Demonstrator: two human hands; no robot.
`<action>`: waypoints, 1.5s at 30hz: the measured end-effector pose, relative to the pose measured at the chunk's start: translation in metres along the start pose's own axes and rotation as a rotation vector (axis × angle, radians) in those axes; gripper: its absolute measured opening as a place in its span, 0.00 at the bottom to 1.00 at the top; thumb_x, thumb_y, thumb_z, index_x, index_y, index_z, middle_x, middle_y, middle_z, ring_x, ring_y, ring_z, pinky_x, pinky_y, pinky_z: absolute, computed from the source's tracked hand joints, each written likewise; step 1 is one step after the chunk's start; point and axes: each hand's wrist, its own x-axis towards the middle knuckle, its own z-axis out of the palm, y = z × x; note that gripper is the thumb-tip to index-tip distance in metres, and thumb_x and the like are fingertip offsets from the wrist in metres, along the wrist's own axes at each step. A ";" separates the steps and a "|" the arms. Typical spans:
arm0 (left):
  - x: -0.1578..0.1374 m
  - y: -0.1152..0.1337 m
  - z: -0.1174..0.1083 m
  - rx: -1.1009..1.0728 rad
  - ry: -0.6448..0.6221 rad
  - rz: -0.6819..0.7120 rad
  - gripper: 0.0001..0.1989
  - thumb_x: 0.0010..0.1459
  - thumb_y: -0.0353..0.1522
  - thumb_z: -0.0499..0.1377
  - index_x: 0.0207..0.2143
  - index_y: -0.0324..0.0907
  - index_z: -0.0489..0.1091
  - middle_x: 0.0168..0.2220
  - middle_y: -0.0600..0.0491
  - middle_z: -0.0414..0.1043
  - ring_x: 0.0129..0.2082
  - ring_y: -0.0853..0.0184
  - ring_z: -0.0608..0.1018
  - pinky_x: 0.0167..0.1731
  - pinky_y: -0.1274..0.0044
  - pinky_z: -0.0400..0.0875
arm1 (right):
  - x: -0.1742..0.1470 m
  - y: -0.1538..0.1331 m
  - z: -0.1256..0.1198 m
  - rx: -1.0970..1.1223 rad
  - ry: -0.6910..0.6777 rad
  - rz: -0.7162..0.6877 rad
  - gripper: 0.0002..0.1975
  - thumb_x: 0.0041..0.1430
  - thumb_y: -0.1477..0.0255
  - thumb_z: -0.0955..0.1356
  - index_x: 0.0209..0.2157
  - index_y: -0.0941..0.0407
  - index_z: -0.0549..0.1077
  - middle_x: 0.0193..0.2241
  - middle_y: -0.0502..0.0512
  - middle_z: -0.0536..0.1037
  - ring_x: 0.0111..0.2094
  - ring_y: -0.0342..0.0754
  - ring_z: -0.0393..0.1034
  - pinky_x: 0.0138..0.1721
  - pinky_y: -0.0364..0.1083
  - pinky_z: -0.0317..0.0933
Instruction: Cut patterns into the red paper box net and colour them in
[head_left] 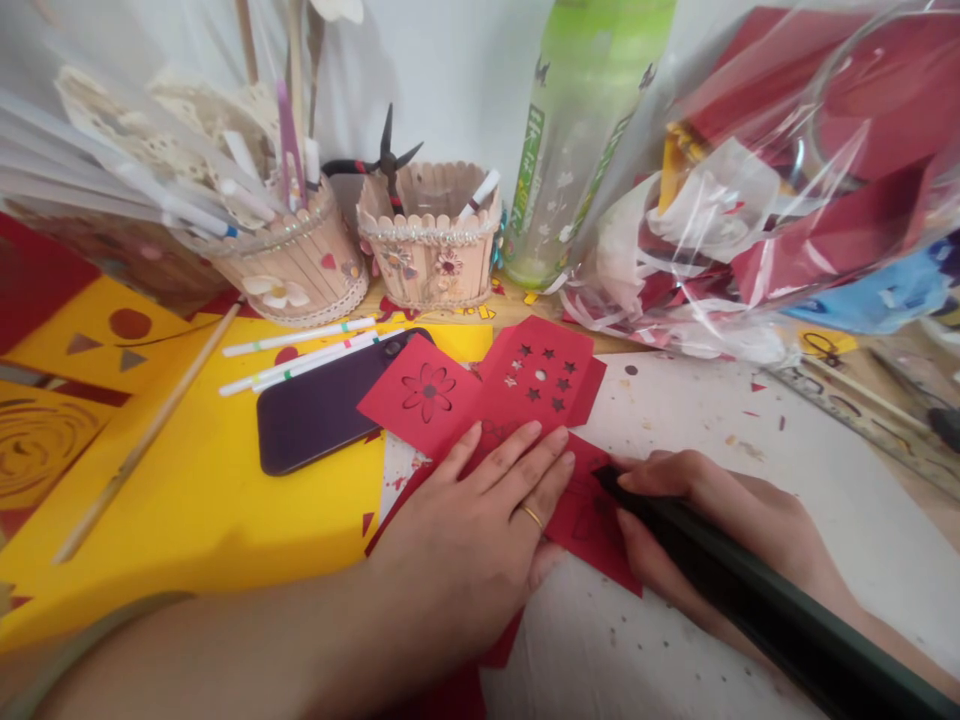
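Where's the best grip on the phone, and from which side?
Probably the left end of the phone, pinched across its long edges from the left: it lies flat with that end bare on yellow paper, while red paper overlaps its right end and white pens line its far edge.

Your red paper [491, 390] is a flat, branching piece made of several squarish panels, spread mostly over a pale surface [697, 410] and partly covered where you press on it. The left-hand panel carries a many-petalled flower cut-out with a dark round centre. The far panel is pierced by small stars ringed about a round hole, with a narrow flap along its right edge. The near right panel slants toward you and bears faint drawn lines. Your long black tool [720, 560] leans low across it from the lower right, its narrow tip at that panel's upper right part.
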 end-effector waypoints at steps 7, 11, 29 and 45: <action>-0.001 0.001 0.002 -0.004 -0.006 -0.006 0.25 0.68 0.39 0.37 0.62 0.37 0.46 0.64 0.51 0.45 0.63 0.63 0.50 0.56 0.63 0.56 | 0.000 0.000 -0.001 0.008 -0.002 -0.007 0.08 0.52 0.77 0.65 0.32 0.50 0.63 0.24 0.50 0.76 0.27 0.48 0.76 0.22 0.43 0.65; -0.002 0.001 0.003 0.019 0.027 -0.006 0.24 0.68 0.38 0.35 0.62 0.37 0.48 0.64 0.52 0.45 0.63 0.64 0.51 0.56 0.64 0.57 | -0.001 -0.001 -0.002 0.017 -0.021 -0.002 0.08 0.51 0.77 0.65 0.32 0.50 0.63 0.26 0.51 0.77 0.30 0.49 0.77 0.23 0.42 0.66; -0.001 0.001 0.002 0.019 0.025 -0.008 0.24 0.68 0.37 0.35 0.61 0.36 0.48 0.64 0.51 0.45 0.63 0.64 0.52 0.55 0.64 0.58 | -0.002 0.002 -0.006 -0.007 -0.058 -0.052 0.09 0.50 0.78 0.64 0.32 0.51 0.61 0.23 0.52 0.76 0.30 0.52 0.77 0.20 0.42 0.65; -0.001 0.001 0.002 0.029 0.037 0.002 0.24 0.68 0.37 0.34 0.61 0.36 0.49 0.64 0.51 0.46 0.63 0.63 0.53 0.55 0.64 0.58 | -0.003 -0.001 -0.005 0.009 -0.052 -0.004 0.09 0.50 0.77 0.63 0.32 0.49 0.61 0.24 0.52 0.77 0.31 0.52 0.77 0.20 0.43 0.64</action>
